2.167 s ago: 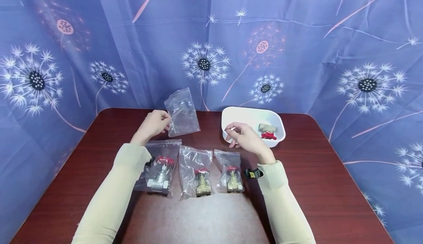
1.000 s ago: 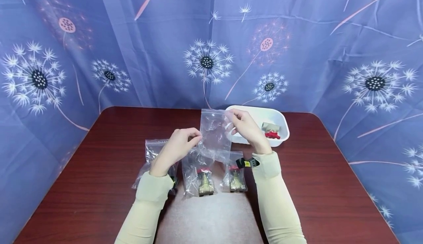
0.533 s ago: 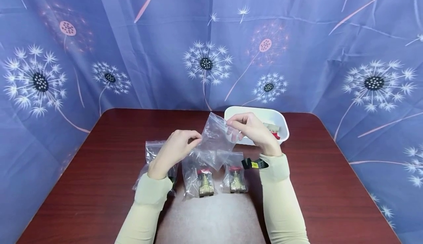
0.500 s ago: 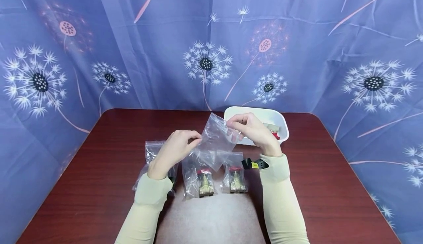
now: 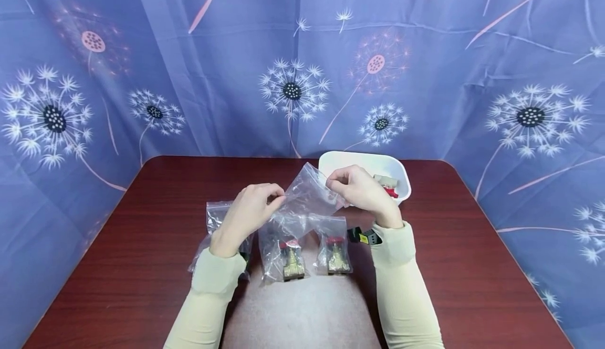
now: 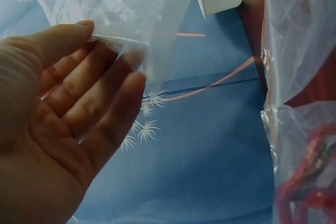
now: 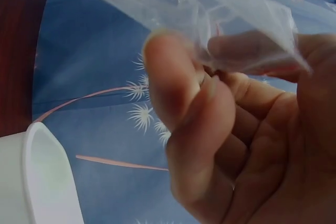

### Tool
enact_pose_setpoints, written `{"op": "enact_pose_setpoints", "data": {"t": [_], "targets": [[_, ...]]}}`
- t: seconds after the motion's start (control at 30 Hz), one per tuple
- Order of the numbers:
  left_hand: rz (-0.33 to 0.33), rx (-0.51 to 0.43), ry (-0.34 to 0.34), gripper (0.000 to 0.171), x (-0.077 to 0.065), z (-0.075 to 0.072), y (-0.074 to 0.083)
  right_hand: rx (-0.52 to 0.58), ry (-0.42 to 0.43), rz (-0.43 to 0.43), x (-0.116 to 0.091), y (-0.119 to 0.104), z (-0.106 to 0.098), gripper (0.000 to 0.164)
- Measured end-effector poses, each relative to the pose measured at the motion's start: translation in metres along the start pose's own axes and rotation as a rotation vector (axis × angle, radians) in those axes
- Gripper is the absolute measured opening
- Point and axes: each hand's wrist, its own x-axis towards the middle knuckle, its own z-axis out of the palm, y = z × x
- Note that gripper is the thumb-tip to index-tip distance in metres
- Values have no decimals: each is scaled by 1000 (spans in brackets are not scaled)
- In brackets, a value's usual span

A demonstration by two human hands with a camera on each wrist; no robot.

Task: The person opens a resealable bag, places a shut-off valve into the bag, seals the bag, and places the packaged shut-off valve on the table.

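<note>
A clear zip-lock bag (image 5: pixel 303 197) with nothing visible inside is stretched, tilted, between the two hands above the table. My left hand (image 5: pixel 250 209) pinches its left edge between thumb and fingers. At the bag's right side my right hand (image 5: pixel 363 190) pinches the plastic; the right wrist view shows film (image 7: pixel 247 19) between thumb and fingers. Below lie two bagged brass valves with red handwheels, the middle valve (image 5: pixel 293 265) and the right valve (image 5: pixel 337 259). Another clear bag (image 5: pixel 218 215) is mostly hidden behind my left hand and wrist.
A white plastic tub (image 5: pixel 403 175) stands at the back, partly behind my right hand. In it lies a beige valve (image 5: pixel 385 181) with a red handle. The dark red wooden table (image 5: pixel 142 223) ends at a blue dandelion-print curtain (image 5: pixel 217 102).
My left hand has brought the empty bag from the back left to the middle. My right hand, earlier empty by the tub, has taken hold of it, and the bag has tilted.
</note>
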Motion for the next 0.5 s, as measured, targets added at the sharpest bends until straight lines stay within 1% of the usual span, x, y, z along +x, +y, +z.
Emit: {"op": "enact_pose_setpoints", "data": {"t": [0.07,0.1,0.23,0.3,0.33,0.4,0.5], "targets": [[-25,-19,12,5,0,1,2,-19,25,2,-2,-1,0,22],[-43,-21,30,8,0,1,3,-29,38,3,-3,-2,0,22],[-123,-8,168,16,-3,1,11,-56,105,16,-8,-8,-3,22],[-152,-20,229,13,-3,1,18,-57,135,22,-12,-13,-3,22],[-161,-43,242,11,-2,1,23,-60,151,25,-14,-15,-4,21],[-168,-116,236,14,2,3,33,-72,180,21,-16,-19,-3,21],[-185,-220,172,31,11,8,49,-109,206,-3,-17,-24,-1,22]]}}
